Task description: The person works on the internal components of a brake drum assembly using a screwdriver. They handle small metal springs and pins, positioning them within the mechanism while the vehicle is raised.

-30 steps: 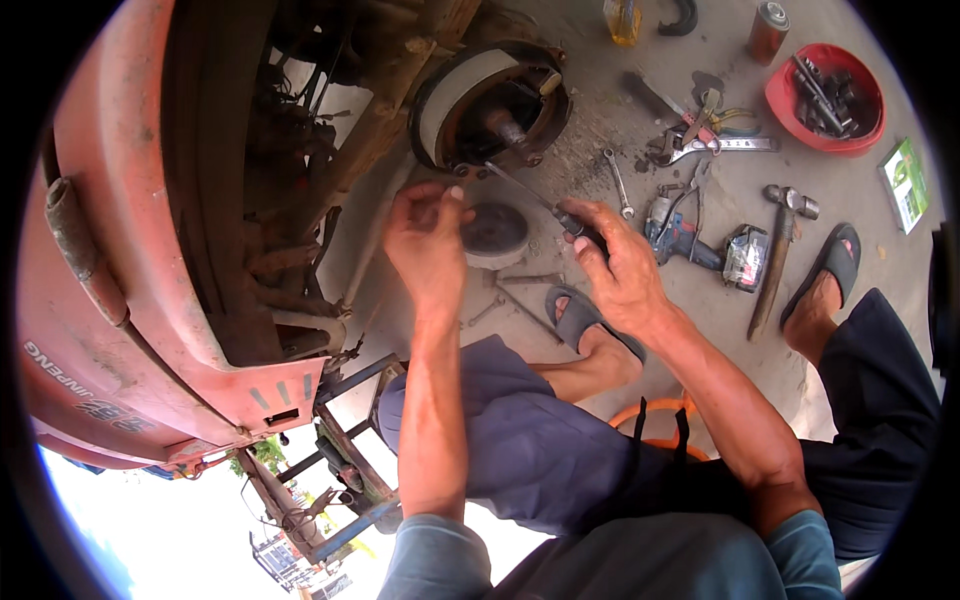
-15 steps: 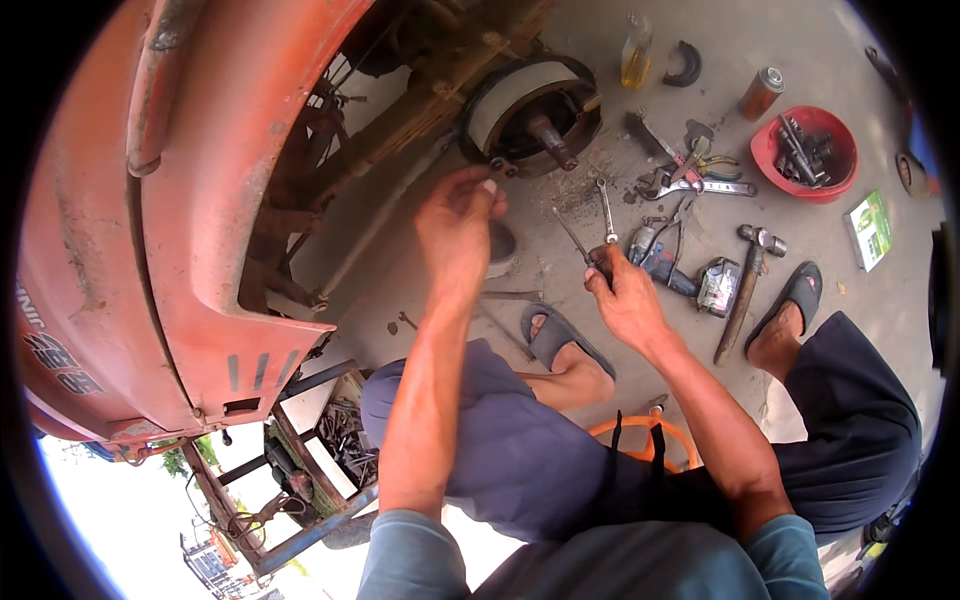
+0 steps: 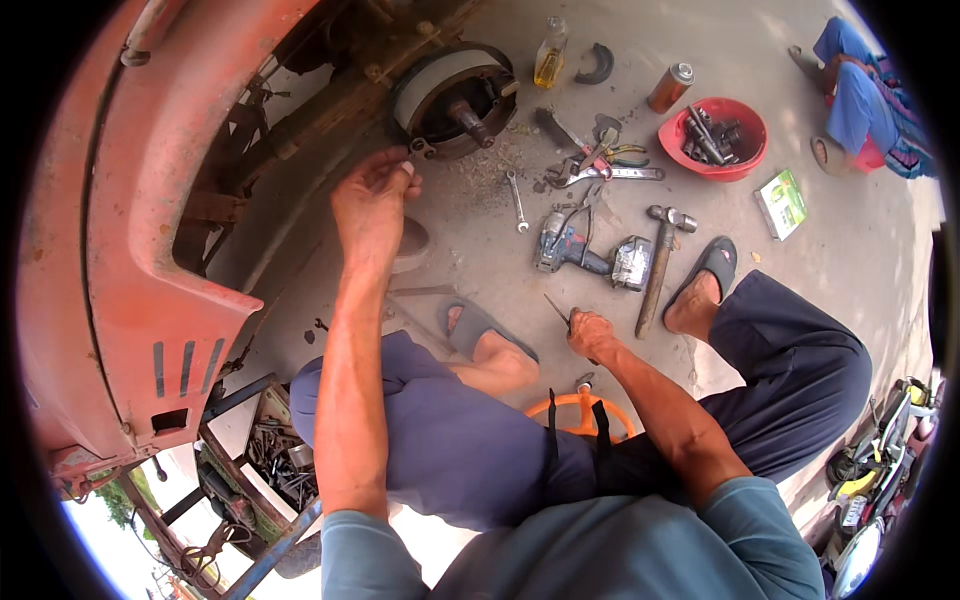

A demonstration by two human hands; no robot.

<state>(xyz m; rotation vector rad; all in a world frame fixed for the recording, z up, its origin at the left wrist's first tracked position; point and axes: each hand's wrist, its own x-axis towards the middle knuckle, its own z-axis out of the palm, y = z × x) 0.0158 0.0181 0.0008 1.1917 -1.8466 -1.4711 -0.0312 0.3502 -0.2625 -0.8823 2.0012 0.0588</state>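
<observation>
My left hand [image 3: 372, 205] is raised beside the lower edge of an exposed brake assembly [image 3: 404, 112], fingers curled and thumb pressed to them. Whatever they pinch, if anything, is too small to make out. A bare axle stub [image 3: 468, 122] juts from the assembly's middle. My right hand [image 3: 592, 336] is closed around a screwdriver, low in front of my knees. Its thin shaft [image 3: 556, 306] points up and left, while the handle is mostly hidden in my palm. On the floor between the hands and the brake lies a combination wrench [image 3: 518, 202].
A cordless impact driver [image 3: 575, 252], a hammer [image 3: 655, 272], pliers [image 3: 627, 155] and an adjustable wrench [image 3: 630, 174] lie around. Behind are a red bowl [image 3: 668, 150] of metal parts, a can [image 3: 670, 88] and a bottle [image 3: 550, 55]. Orange vehicle bodywork [image 3: 170, 220] rises left; another person [image 3: 860, 105] sits far right.
My right hand has drawn back toward me with the screwdriver, away from the wrench, which lies on the floor. My left hand stays by the brake. The view has swung right.
</observation>
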